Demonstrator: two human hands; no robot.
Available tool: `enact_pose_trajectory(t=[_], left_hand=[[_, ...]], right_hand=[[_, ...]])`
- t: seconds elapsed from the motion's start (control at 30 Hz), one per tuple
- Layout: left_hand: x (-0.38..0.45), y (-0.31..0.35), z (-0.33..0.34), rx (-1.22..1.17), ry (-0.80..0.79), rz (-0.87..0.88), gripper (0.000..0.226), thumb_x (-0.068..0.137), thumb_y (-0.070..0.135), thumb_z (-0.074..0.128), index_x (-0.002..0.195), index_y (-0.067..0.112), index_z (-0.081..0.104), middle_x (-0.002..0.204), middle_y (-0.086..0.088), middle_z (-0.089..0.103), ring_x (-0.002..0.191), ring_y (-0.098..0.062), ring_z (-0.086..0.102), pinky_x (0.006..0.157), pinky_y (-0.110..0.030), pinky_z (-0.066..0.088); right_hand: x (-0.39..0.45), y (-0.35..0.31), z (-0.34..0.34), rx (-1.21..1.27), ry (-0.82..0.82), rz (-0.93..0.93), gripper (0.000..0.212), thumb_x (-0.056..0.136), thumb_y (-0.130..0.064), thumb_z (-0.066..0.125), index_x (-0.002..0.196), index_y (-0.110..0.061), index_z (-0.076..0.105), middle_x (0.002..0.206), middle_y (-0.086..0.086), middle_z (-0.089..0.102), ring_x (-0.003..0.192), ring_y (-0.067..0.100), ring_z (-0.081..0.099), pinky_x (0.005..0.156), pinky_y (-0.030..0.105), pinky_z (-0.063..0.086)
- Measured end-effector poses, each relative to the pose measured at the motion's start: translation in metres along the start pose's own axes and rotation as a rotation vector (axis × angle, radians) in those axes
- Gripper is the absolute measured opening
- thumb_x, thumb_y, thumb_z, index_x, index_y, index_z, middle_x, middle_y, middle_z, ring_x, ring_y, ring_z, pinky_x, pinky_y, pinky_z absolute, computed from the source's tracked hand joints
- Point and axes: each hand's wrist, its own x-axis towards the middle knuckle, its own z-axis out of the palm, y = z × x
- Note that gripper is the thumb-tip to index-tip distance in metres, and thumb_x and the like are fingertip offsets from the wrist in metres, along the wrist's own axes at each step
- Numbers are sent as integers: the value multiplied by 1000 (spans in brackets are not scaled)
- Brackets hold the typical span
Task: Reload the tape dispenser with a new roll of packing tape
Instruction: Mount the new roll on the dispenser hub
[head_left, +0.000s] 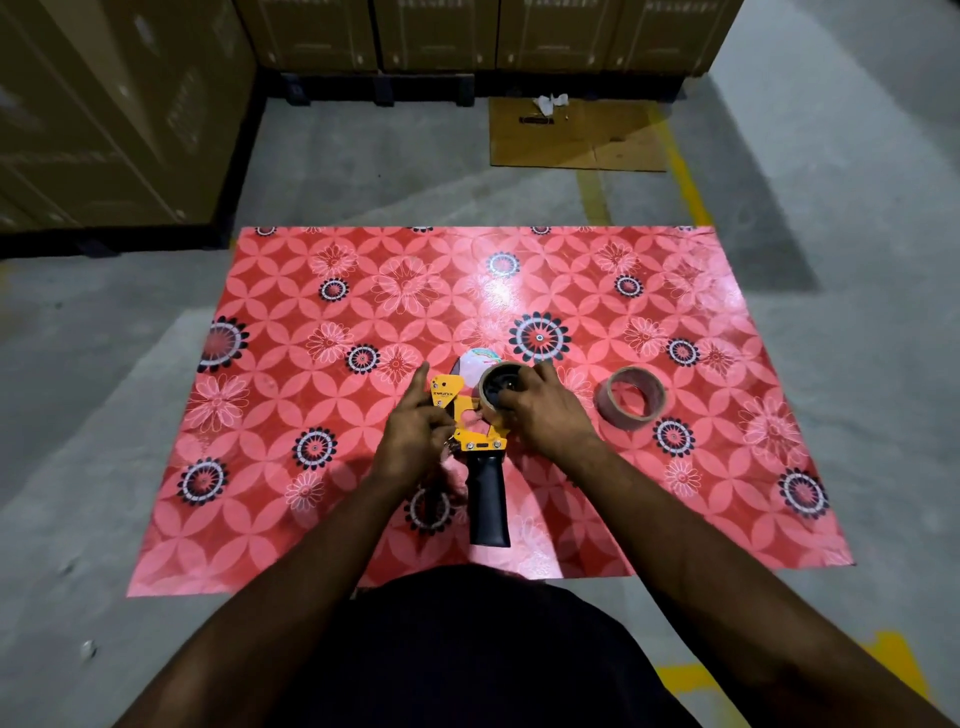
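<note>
A yellow tape dispenser (451, 399) with a black handle lies on a red flowered mat (322, 291), handle toward me. My left hand (415, 431) presses on the dispenser's yellow frame with the forefinger stretched out. My right hand (540, 410) grips a brown roll (491, 384) that sits on the dispenser's black hub. A second tape roll (630, 397) lies flat on the mat, just right of my right hand and apart from it.
The mat lies on a grey concrete floor with yellow lines. A flat cardboard sheet (576, 135) with white scraps lies beyond the mat. Stacked cartons (104, 114) on dark pallets stand at the left and along the back.
</note>
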Motion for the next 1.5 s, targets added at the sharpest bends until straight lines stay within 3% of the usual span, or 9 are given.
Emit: enact_pose_trajectory(t=[0.07, 0.17, 0.47, 0.63, 0.87, 1.07, 1.23, 1.37, 1.5], left_hand=[[1, -9, -6, -60, -29, -21, 6, 79, -1, 74, 77, 4, 76, 164, -6, 19, 132, -14, 46, 90, -1, 37], [-2, -17, -10, -101, -53, -92, 5, 76, 5, 79, 79, 9, 78, 163, -4, 22, 133, -18, 47, 96, -18, 42], [-7, -16, -1, -118, 48, -205, 10, 74, 8, 81, 83, 12, 81, 136, -6, 61, 122, -18, 59, 93, -11, 37], [-6, -29, -9, -183, -28, -172, 10, 72, 4, 82, 80, 9, 80, 113, -4, 68, 99, -16, 67, 71, 2, 41], [-13, -37, -9, -277, -10, -157, 12, 74, 5, 82, 81, 15, 80, 114, -5, 72, 100, -17, 68, 88, -30, 55], [-11, -41, -16, -302, -31, -145, 11, 74, 2, 81, 76, 13, 78, 113, 1, 70, 97, 12, 61, 79, -6, 48], [-10, -44, -23, -328, -105, -84, 6, 75, -2, 79, 75, 1, 74, 120, -10, 69, 109, -19, 66, 95, -31, 52], [-11, -44, -24, -334, -103, -67, 5, 76, 3, 81, 78, 3, 77, 117, -9, 70, 109, -20, 66, 93, -31, 52], [-14, -46, -27, -297, -95, -36, 5, 78, 8, 80, 79, 5, 77, 110, -7, 72, 106, -17, 66, 90, -26, 51]], right_hand=[[0, 9, -3, 20, -32, -44, 49, 78, -24, 80, 126, -25, 66, 127, 12, 54, 120, 32, 40, 78, 46, 55], [-3, 15, -4, 2, -47, -59, 52, 79, -24, 78, 129, -19, 64, 128, 10, 52, 122, 28, 41, 85, 46, 53], [0, -7, -2, -3, 63, 29, 36, 89, -32, 66, 120, -16, 63, 110, 9, 70, 118, 31, 48, 72, 39, 51], [2, 9, -9, 84, 6, 32, 43, 82, -21, 73, 124, -23, 66, 137, 8, 61, 115, 31, 62, 79, 40, 55], [4, 0, -6, 64, 113, 42, 43, 75, -31, 79, 112, -13, 65, 115, 11, 69, 104, 32, 61, 75, 37, 50], [10, -2, -9, -14, 109, -88, 35, 86, -34, 70, 118, -21, 69, 107, 6, 74, 98, 31, 64, 79, 38, 50], [3, 10, -9, 80, 87, -78, 30, 85, -15, 72, 115, -21, 71, 103, 10, 68, 93, 32, 65, 64, 30, 34], [5, 8, -11, 34, 77, -72, 29, 80, -16, 74, 110, -16, 71, 98, 10, 68, 95, 32, 63, 84, 39, 46], [9, -2, -5, 24, 142, -82, 36, 75, -27, 81, 109, -16, 74, 105, 12, 70, 98, 36, 61, 78, 43, 49]])
